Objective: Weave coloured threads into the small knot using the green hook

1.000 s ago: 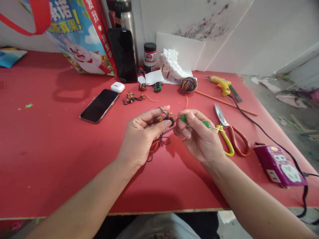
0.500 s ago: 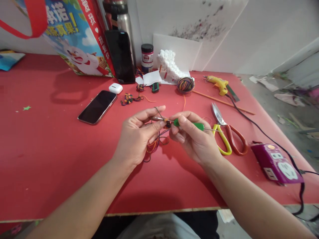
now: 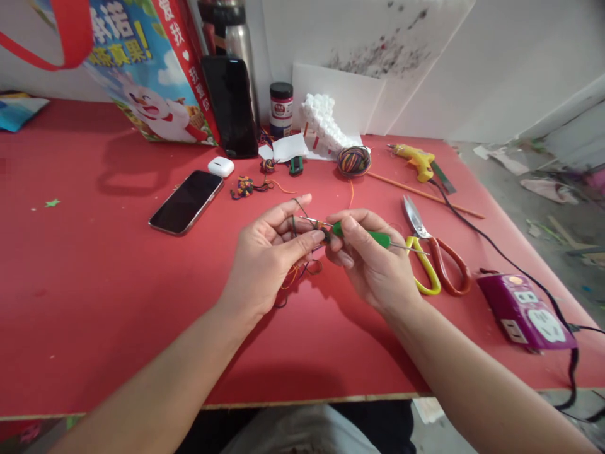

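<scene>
My right hand (image 3: 373, 252) grips a crochet hook (image 3: 379, 239) by its green handle, the metal tip pointing left. Between the thumb and fingers of my left hand (image 3: 269, 252) is a small dark crochet piece (image 3: 324, 234). A strand of dark yarn runs up over my left index finger. The hook's tip lies at the top of the piece, by an orange stitch; whether it is through a loop I cannot tell. Loose multicoloured yarn (image 3: 295, 275) hangs under my left hand onto the red table (image 3: 142, 315).
Scissors (image 3: 422, 243) lie right of my right hand, near a purple power strip (image 3: 527, 310) and a yellow glue gun (image 3: 414, 159). Behind are a yarn ball (image 3: 354, 161), a small crocheted piece (image 3: 244, 186) and a phone (image 3: 186, 202). A wooden stick (image 3: 425, 196) lies behind the scissors.
Both hands and the crochet piece have shifted slightly right. The hook's tip now sits a little further right, and the dark yarn still crosses my left index finger.
</scene>
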Demonstrator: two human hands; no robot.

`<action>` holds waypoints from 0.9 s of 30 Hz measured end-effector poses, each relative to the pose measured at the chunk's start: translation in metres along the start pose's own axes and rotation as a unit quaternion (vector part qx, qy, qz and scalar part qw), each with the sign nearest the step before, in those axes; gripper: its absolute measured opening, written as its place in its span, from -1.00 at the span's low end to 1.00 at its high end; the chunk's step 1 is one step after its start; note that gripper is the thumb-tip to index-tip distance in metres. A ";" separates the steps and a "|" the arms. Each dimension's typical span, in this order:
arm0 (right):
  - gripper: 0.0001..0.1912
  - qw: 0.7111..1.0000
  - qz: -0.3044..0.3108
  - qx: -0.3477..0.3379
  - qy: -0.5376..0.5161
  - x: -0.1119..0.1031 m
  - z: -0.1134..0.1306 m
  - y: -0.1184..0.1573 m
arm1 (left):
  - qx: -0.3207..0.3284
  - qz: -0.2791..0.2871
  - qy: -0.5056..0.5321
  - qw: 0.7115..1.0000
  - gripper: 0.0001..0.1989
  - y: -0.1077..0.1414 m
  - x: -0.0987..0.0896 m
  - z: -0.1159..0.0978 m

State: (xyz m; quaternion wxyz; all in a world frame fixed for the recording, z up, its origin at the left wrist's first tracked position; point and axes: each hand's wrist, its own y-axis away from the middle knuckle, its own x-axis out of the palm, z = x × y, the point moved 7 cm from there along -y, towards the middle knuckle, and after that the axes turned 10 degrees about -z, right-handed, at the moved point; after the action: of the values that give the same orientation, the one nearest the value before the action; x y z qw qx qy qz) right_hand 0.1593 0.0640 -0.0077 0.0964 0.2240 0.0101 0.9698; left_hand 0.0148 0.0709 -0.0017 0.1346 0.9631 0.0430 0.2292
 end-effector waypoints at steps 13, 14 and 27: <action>-0.90 0.930 -0.023 -0.277 0.242 0.000 0.020 0.028 | 0.002 -0.004 0.006 1.000 -0.41 0.005 0.006 0.008; -0.88 0.922 -0.019 -0.291 0.254 0.000 0.020 0.029 | -0.010 0.002 0.015 1.000 -0.41 0.005 0.007 0.008; -0.88 0.881 0.037 -0.382 0.275 0.007 0.028 0.030 | 0.031 0.019 -0.014 0.999 -0.38 0.005 0.005 -0.003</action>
State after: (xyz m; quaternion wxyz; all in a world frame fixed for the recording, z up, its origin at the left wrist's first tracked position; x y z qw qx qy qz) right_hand 0.1604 0.0357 0.0225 0.1322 -0.1058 -0.3437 0.9237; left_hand 0.0179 0.0674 0.0046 0.1007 0.9706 0.0298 0.2164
